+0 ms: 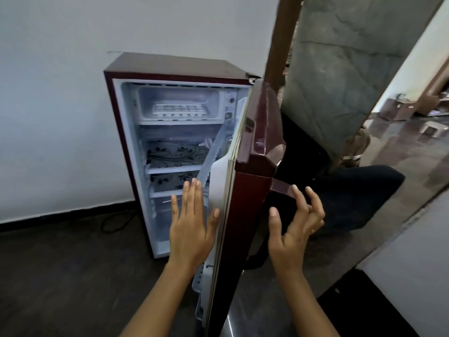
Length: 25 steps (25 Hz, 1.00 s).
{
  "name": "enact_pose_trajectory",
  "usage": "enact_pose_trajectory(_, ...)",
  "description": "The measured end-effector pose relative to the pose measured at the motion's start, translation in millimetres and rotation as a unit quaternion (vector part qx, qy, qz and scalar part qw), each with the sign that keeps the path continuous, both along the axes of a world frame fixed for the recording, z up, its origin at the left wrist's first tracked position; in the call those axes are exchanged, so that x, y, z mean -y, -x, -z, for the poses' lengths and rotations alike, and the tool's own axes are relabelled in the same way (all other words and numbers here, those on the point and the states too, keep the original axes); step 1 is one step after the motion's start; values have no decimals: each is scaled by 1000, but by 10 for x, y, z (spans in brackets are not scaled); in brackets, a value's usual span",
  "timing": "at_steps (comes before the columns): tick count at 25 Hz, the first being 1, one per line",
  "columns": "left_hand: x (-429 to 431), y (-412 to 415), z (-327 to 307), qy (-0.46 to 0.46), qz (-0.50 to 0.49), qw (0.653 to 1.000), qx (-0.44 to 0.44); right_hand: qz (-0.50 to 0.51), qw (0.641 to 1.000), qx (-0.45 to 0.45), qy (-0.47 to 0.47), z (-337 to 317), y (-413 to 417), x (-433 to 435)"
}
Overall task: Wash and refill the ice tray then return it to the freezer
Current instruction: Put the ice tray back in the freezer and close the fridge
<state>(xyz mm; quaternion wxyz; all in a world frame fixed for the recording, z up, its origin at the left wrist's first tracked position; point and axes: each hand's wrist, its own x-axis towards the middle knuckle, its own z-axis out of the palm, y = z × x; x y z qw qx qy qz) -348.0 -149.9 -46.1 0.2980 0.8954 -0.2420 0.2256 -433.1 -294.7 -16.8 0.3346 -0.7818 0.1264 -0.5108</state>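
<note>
Lower centre: your left hand (pixel 190 223) is hovering flat, fingers spread wide, holding nothing, just beside the inner edge of the open door (pixel 245 190). Lower right: your right hand (pixel 295 229) is reaching loosely, fingers curled and apart, empty, fingertips at the door handle (pixel 283 187); can't tell if touching. Door is glossy maroon, edge-on to you. Mid-frame: the fridge (pixel 170 132) is standing open, white plastic interior, floral-print shelves (pixel 175 155). Upper centre: the ice tray (pixel 179 110), white and gridded, is sitting in the freezer compartment (pixel 179 103). Labels beside the compartment are unreadable.
</note>
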Motion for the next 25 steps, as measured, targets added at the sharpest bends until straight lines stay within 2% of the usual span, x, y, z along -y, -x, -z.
enact_pose_trajectory(3, -123, -24, 3, 32, 32, 999, 23, 1, 999, -22, -26, 38, -187, -174)
enact_pose_trajectory(9, -352, -265, -83, 81, 41, 993, 79, -28, 998, -6, 57, 20, -470, -340)
enact_pose_trajectory(14, -604, -564, -59, 99, -12, 991, 90, -104, 990, -31, 93, 60, -762, -500)
enact_pose_trajectory(25, -1152, -1189, -167, -16, -71, 996, 57, -208, 952, -95, 202, -10, -1504, -886)
